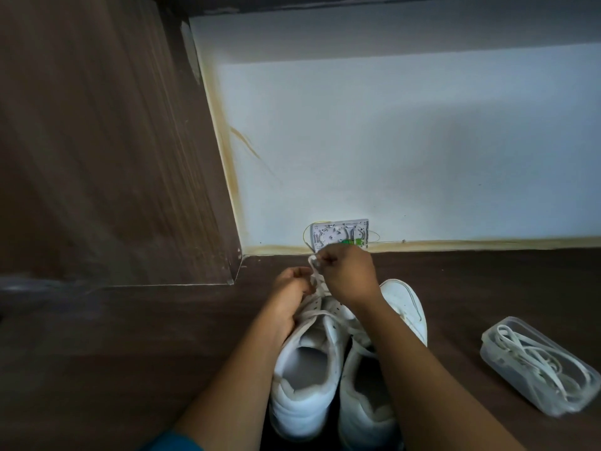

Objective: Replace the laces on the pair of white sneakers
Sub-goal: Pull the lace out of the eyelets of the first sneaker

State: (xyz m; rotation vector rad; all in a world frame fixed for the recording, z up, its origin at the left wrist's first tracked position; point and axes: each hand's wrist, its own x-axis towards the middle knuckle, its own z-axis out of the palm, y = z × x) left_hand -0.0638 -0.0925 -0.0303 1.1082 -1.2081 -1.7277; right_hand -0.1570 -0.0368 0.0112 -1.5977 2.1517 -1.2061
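Two grips on one lace (pixel 313 277): right grip (pixel 344 271) pinches it at the sneaker's (pixel 305 369) 12 o'clock, left grip (pixel 289 288) holds it lower. Pull straight, eyelet by eyelet.

Left hand (pixel 289 288) and right hand (pixel 348 275) pinch a white lace (pixel 313 265) above two sneakers (pixel 309 362) near the floor's (pixel 130 353) far edge; a lace box (pixel 497 346) lies toward its right edge.

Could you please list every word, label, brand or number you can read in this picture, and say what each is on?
None can be read here.
White sneakers: no brand or size mark shows.
Box on the wall: any marking is too small and blurred to read.
Clear container of laces: no label shows.
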